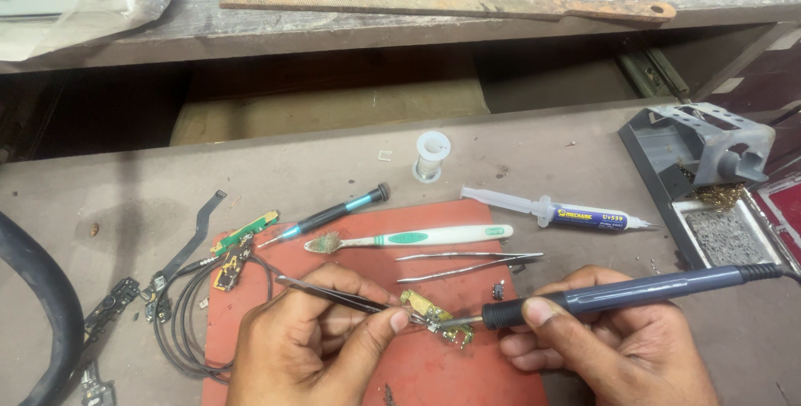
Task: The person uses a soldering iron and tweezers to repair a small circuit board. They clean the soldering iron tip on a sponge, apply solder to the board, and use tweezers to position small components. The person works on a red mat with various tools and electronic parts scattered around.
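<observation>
My left hand (313, 343) pinches dark tweezers (334, 295) whose tips press on a small green and gold circuit board (434, 316) lying on a red mat (434, 373). My right hand (613, 343) grips a grey soldering iron (634, 291) like a pen, with its metal tip touching the board from the right. A tiny dark component (498, 291) lies on the mat just above the iron's tip.
On the mat's far side lie a white-and-green toothbrush (417, 237), a second pair of tweezers (467, 264) and a screwdriver (334, 212). A flux syringe (555, 212), solder spool (430, 156), iron stand (701, 151), flex cables (188, 243) and black wires (179, 322) surround it.
</observation>
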